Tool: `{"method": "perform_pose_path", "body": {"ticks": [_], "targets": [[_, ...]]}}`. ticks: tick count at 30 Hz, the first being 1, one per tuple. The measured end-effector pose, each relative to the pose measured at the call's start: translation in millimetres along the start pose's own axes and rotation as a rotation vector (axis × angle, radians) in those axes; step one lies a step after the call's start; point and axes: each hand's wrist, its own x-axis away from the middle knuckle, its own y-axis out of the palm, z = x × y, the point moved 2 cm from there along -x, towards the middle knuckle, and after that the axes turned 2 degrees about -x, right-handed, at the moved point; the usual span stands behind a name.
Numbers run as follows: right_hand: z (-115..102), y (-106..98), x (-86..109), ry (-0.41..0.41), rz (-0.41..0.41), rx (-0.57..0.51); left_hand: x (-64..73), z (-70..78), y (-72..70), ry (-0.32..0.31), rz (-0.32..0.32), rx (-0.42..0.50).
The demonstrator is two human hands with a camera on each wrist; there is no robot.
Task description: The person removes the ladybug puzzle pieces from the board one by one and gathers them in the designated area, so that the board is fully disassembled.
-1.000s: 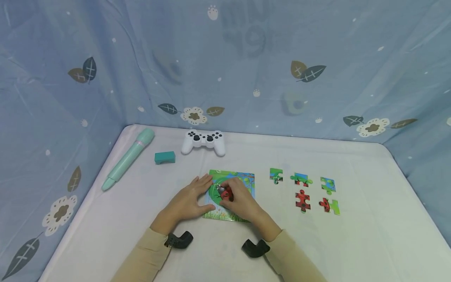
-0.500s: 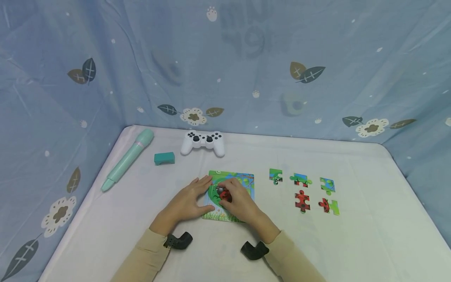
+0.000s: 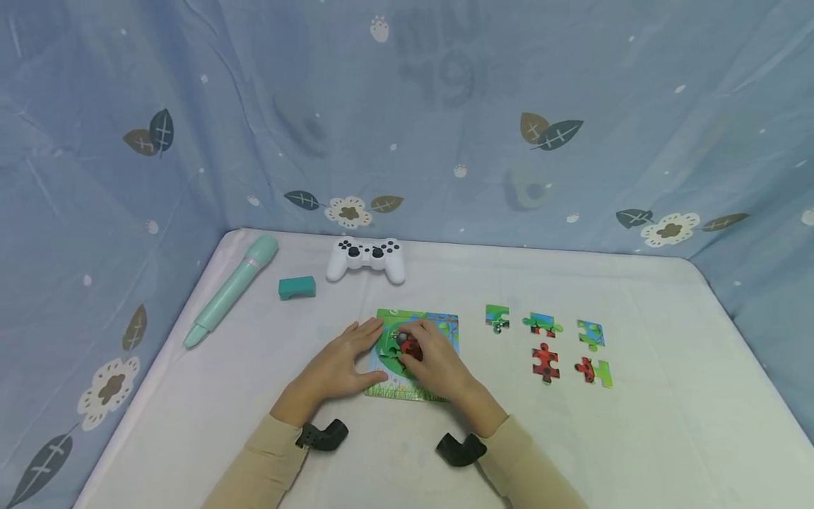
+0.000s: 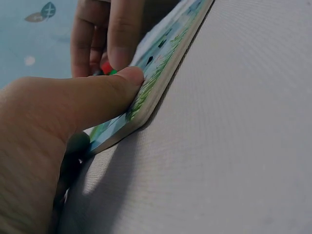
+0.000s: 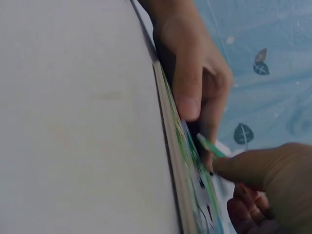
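Note:
A square picture puzzle board [image 3: 407,390] with a green and blue scene lies flat at the table's middle. My left hand [image 3: 340,364] rests along its left side, fingers extended, and the thumb [image 4: 114,87] lies on the front edge. Over the board, my right hand [image 3: 441,364] pinches a jigsaw piece [image 5: 210,146] between thumb and fingers. The piece shows green and part of a ladybird, and in the right wrist view it stands tilted above the board. Fingers hide part of it, and whether it touches the board I cannot tell.
Several loose jigsaw pieces [image 3: 545,364] lie right of the board. Behind are a white game controller [image 3: 367,259] and a teal block [image 3: 297,287]. A mint-green microphone-shaped thing [image 3: 232,290] lies at the left edge. A blue patterned cloth [image 3: 420,141] surrounds the table.
The right hand's fingers shift slightly over the board, and the pinched jigsaw piece turns a little with them. My left hand stays in place.

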Motion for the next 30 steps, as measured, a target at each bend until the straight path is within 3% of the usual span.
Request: {"method": "perform_pose_path", "body": {"ticks": [6, 11, 19, 22, 27, 30], "targets": [[1, -25, -1.3, 0.011, 0.017, -0.075, 0.4, -1.1, 0.6, -0.009, 0.005, 0.019], [16, -52, 5.8, 0.012, 0.038, -0.079, 0.2, -0.7, 0.8, -0.022, -0.004, 0.026], [51, -97, 43.9, 0.021, 0.089, -0.024, -2.0, 0.5, 0.9, -0.032, -0.034, 0.017], [65, -109, 60.4, 0.061, 0.089, 0.003, -1.4, 1.4, -0.1, -0.04, -0.034, 0.02], [84, -117, 80.0, 0.169, 0.047, 0.02, -0.5, 1.0, -0.3, -0.045, -0.036, 0.019], [87, -116, 83.2, 0.169, 0.021, 0.008, -0.1, -0.1, -0.3, -0.042, -0.027, 0.019]]}}
